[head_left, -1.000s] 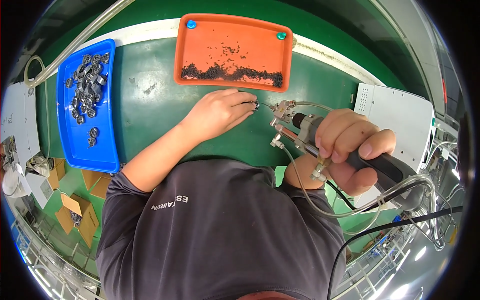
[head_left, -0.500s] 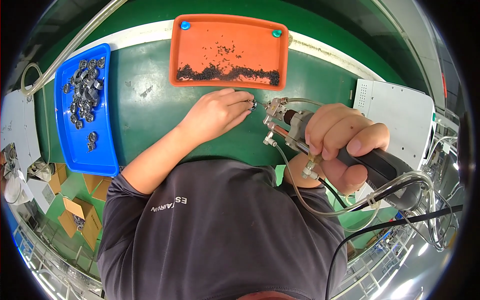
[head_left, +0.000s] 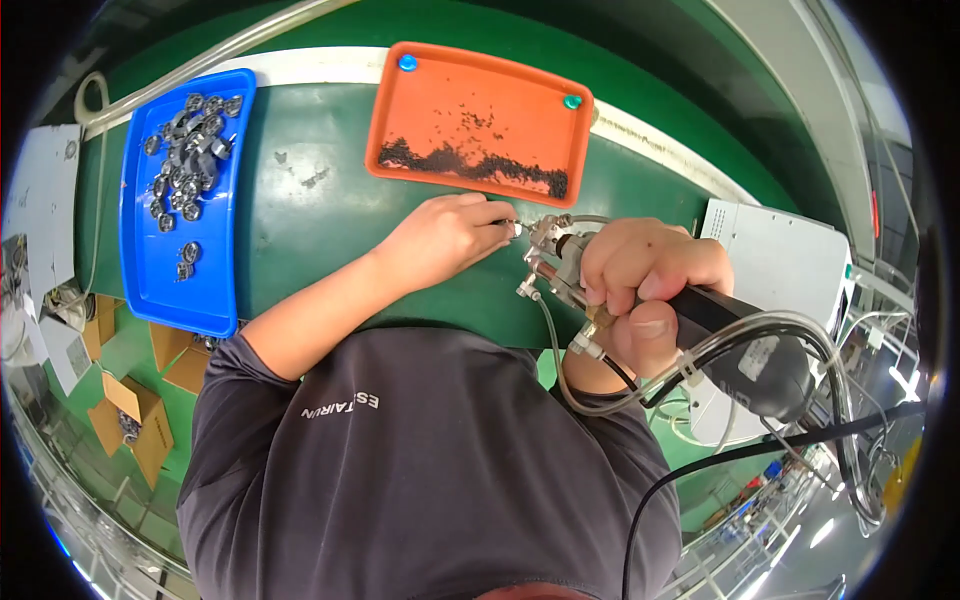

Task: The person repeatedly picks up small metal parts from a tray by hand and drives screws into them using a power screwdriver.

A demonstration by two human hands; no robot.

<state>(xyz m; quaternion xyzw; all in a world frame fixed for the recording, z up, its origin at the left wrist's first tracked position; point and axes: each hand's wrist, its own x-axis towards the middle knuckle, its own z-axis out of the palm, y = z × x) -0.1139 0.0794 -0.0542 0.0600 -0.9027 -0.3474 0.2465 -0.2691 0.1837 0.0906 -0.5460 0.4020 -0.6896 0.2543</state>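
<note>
My left hand (head_left: 455,235) is closed, its fingertips pinching a small shiny round part (head_left: 517,230) just below the orange tray. Most of that part is hidden by the fingers. My right hand (head_left: 650,285) is wrapped around the black grip of a powered screwdriver (head_left: 735,315) with a metal head and air hoses. The screwdriver's metal nose (head_left: 545,235) points left at the part; its tip is at or very near it, and contact cannot be made out.
An orange tray (head_left: 480,70) holds many tiny black screw-like pieces. At left, a blue tray (head_left: 180,305) holds several round metal-and-black parts (head_left: 190,170). A white metal box (head_left: 775,240) stands right. Clear hoses and a black cable (head_left: 720,458) trail from the tool. Open cartons (head_left: 150,430) stand lower left.
The screwdriver's nose and the part have come closer together. The part shows a different, brighter side between the left fingers. The whole view has tilted and shifted slightly.
</note>
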